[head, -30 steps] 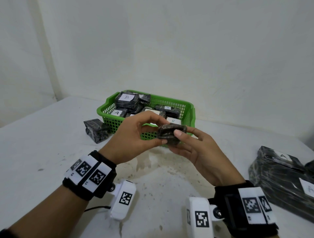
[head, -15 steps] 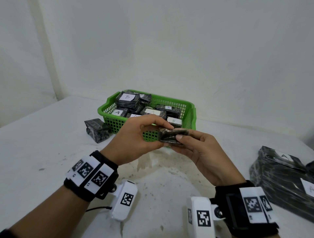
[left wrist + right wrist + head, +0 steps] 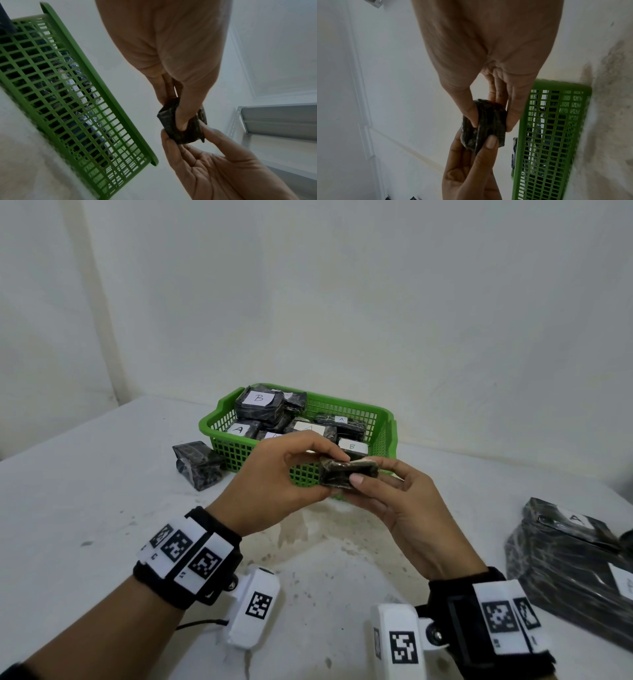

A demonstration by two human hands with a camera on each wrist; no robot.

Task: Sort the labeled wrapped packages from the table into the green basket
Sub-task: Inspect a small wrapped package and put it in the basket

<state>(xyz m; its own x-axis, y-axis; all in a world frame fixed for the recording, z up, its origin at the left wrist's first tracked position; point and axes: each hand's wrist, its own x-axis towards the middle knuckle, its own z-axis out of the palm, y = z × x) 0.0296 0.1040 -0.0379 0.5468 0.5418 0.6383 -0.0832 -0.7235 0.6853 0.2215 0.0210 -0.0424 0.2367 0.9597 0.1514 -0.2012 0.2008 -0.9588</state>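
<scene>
Both hands hold one small dark wrapped package (image 3: pixel 346 477) in the air just in front of the green basket (image 3: pixel 384 416). My left hand (image 3: pixel 331 474) pinches its left end, thumb on top and fingers below. My right hand (image 3: pixel 360 472) pinches the right end, thumb on the near side. A pale label edge shows on the package's top, but its letter is not readable. In the left wrist view the package (image 3: pixel 184 133) hangs beside the basket wall (image 3: pixel 82 94). The right wrist view shows the package (image 3: pixel 489 121) gripped from both sides.
The basket holds several dark packages labelled A and B. One loose dark package (image 3: pixel 198 465) lies on the white table left of the basket. Larger dark packages labelled A (image 3: pixel 575 556) lie at the right edge. White walls stand close behind.
The hands have turned the small package between them, so its pale label edge now faces up. The package stays in front of the basket.
</scene>
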